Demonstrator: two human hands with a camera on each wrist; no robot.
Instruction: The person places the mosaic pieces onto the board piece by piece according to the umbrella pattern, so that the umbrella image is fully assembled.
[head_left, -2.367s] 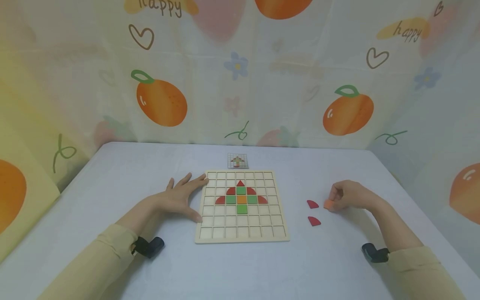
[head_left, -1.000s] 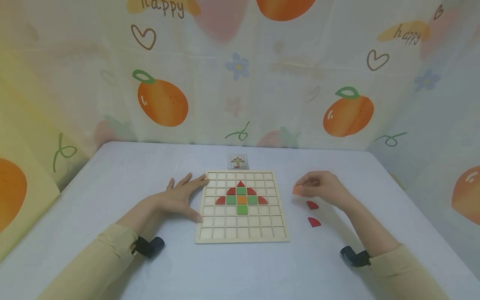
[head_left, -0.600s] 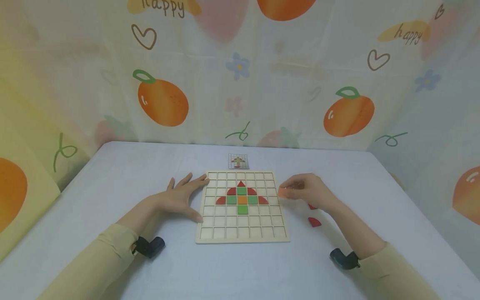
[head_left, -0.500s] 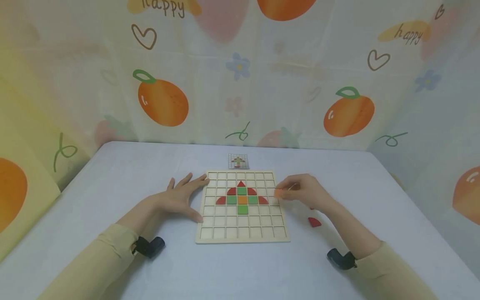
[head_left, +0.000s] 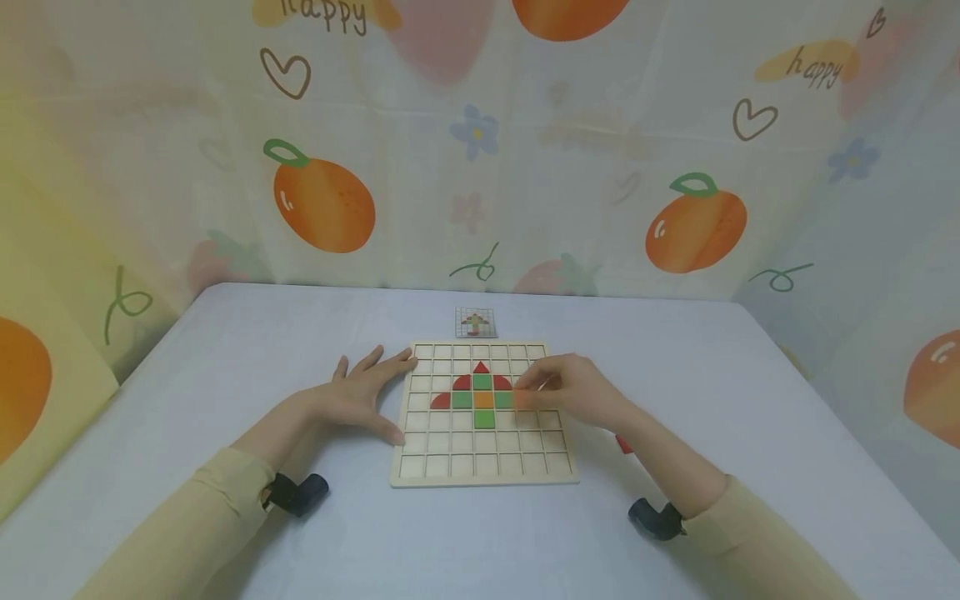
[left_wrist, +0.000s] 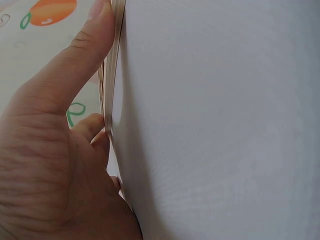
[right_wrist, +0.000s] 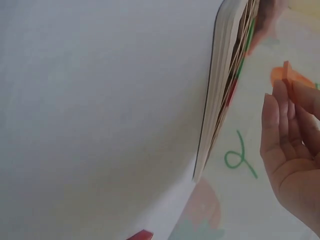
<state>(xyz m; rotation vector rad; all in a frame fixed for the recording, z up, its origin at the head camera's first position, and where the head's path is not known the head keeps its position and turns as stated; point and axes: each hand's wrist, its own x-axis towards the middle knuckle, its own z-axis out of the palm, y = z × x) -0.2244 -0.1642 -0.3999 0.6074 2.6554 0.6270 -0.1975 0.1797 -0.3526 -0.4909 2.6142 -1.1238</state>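
Note:
A pale wooden grid board (head_left: 438,446) lies mid-table, bearing red, green and orange pieces in an arrow-like pattern; an orange square (head_left: 484,400) forms its centre. My left hand (head_left: 348,402) touches the board's left edge with spread fingers and thumb; the left wrist view shows the thumb (left_wrist: 75,65) along that edge. Above the board's right half, my right hand (head_left: 577,390) pinches an orange tile (head_left: 522,399) between thumb and fingers. In the right wrist view that tile (right_wrist: 286,71) is seen edge-on, off the board. My hand covers the pattern's right end.
Behind the board lies a small pattern card (head_left: 476,322). A red quarter-round piece (head_left: 624,444) rests right of the board, partly hidden by my right forearm. White cloth (head_left: 480,542) covers the table, and a printed curtain (head_left: 562,167) hangs behind.
My right hand has carried the orange tile leftward from the table's right side to over the board. One red quarter-round piece is now hidden behind the forearm. My left hand has stayed put.

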